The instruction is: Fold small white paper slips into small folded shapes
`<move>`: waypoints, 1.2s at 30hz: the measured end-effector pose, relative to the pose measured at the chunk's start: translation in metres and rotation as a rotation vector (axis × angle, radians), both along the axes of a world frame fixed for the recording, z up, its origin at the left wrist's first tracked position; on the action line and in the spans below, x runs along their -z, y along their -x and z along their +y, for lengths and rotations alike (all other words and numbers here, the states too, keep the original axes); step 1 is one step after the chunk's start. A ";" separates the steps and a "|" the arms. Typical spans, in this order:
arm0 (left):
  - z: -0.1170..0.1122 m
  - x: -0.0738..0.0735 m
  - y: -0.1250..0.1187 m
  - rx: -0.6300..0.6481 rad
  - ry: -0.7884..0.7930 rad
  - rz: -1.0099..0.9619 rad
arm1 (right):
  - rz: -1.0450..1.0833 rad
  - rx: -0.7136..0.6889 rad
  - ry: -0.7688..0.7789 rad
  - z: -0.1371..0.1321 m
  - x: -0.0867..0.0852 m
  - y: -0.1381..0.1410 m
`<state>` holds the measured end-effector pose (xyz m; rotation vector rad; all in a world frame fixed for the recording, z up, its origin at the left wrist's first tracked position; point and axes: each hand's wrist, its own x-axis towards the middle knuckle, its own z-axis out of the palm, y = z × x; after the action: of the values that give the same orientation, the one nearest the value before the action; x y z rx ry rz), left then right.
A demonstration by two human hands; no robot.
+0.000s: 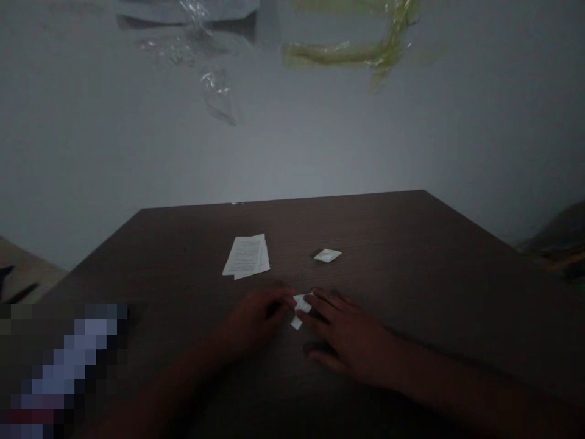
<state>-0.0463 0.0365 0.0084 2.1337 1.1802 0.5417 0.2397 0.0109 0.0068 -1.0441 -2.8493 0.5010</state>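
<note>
- Head view, looking forward and down across a dark brown wood-grain surface (414,259), its far edge (283,199) running against a pale grey wall (292,140).
- Left hand (258,317): curled loosely, fingertips (287,300) against a small folded piece of white paper (300,310); grip or mere touch impossible to tell.
- Right hand (347,335): half open, fingers (324,305) spread and reaching over the same paper, thumb (317,355) low and apart.
- Folded paper: between the two hands, lying near the surface's middle, well short of the far edge.
- Stack of white printed paper sheets (247,256): ahead of the left hand, slightly askew, near but not touching it.
- Small flat white square packet (327,255): ahead of the right hand, just right of the stack, well apart from it.
- Along the lower left: a pixelated patch (68,372), too blurred to identify.
</note>
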 end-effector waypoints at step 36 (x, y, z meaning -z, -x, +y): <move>-0.003 -0.014 -0.017 0.078 -0.093 0.281 | -0.001 0.039 0.085 0.001 -0.008 0.002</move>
<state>-0.0295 0.0337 0.0220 2.3833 1.2333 0.2723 0.2381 0.0121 0.0143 -1.1112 -2.8247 0.6243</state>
